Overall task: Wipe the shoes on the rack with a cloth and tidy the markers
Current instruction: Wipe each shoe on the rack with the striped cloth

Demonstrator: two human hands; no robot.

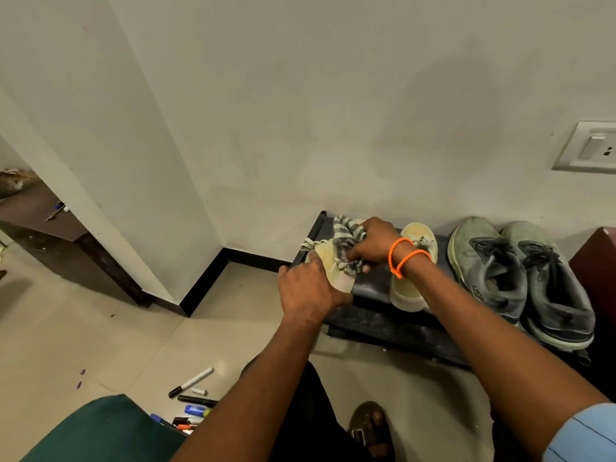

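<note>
A low black rack (370, 315) stands against the wall with two pairs of shoes on it. My left hand (308, 290) grips the heel end of a pale yellow shoe (325, 260) at the rack's left end. My right hand (373, 243), with orange bands at the wrist, holds a bunched grey striped cloth (346, 243) against the top of that shoe. Its yellow mate (411, 288) lies just to the right, partly hidden by my right forearm. Several markers (191, 403) lie scattered on the floor at lower left.
A pair of grey-green sneakers (520, 278) fills the rack's right half. A dark red cabinet edge (596, 261) is at far right, a wall socket (588, 148) above it. A green cushion (100, 431) sits at bottom left, my sandalled foot (368, 428) below the rack. A dark wooden unit (66, 248) stands at left.
</note>
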